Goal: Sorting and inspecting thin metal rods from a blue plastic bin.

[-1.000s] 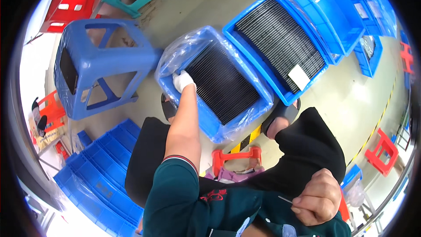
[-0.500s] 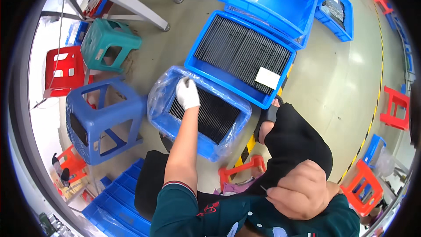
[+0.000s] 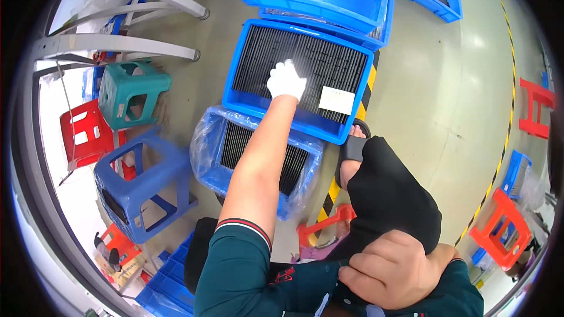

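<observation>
Concrete floor, gloved left hand [image 3: 286, 80] flat on blue crate's [image 3: 241, 64] black strips, right hand [image 3: 390, 270] clenched, contents hidden

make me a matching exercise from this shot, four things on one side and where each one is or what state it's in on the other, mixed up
Things:
1. left hand
2. right hand
3. white card
4. teal stool

Places or states:
a. lying on the dark parts in the far blue tray, near its right corner
b. gloved in white, stretched out over the far blue tray
c. standing on the floor beside a red stool
d. bare, closed in a fist close to the body

Pairs: 1-b, 2-d, 3-a, 4-c
</observation>
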`<act>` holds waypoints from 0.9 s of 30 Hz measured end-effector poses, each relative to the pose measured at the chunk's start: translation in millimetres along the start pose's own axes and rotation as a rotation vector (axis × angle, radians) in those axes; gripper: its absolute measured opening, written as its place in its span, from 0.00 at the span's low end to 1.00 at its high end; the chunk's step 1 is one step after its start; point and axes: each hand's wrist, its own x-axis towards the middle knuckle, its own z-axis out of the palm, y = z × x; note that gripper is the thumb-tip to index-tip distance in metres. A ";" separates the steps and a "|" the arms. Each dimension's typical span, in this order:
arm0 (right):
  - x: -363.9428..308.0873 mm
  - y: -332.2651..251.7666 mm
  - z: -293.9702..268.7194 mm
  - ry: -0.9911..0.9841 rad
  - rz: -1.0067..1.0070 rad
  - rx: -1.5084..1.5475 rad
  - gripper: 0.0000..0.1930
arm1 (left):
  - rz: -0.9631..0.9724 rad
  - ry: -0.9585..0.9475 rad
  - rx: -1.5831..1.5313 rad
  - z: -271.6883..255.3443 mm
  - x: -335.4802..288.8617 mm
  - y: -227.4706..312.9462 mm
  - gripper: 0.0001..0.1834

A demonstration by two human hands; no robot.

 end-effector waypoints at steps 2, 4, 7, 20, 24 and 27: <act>-2.7 3.1 -1.5 0.028 0.016 0.017 0.11 | -0.012 -0.050 0.000 -2.9 2.8 5.3 0.35; -1.7 3.8 -5.1 0.055 0.022 0.038 0.12 | 0.000 -0.078 0.015 -6.7 5.1 4.5 0.35; 3.0 5.3 -15.4 0.094 -0.049 0.025 0.10 | 0.049 -0.130 0.042 -13.3 14.7 -3.1 0.35; 1.2 7.1 -20.3 0.129 -0.035 0.042 0.12 | 0.045 -0.104 0.099 -11.5 24.2 16.4 0.22; 2.7 9.1 -18.9 0.128 -0.038 0.034 0.12 | -0.012 -0.022 0.099 2.9 31.5 11.4 0.16; 2.0 9.2 -18.9 0.128 -0.042 0.039 0.13 | 0.007 0.056 0.178 13.0 35.1 5.0 0.13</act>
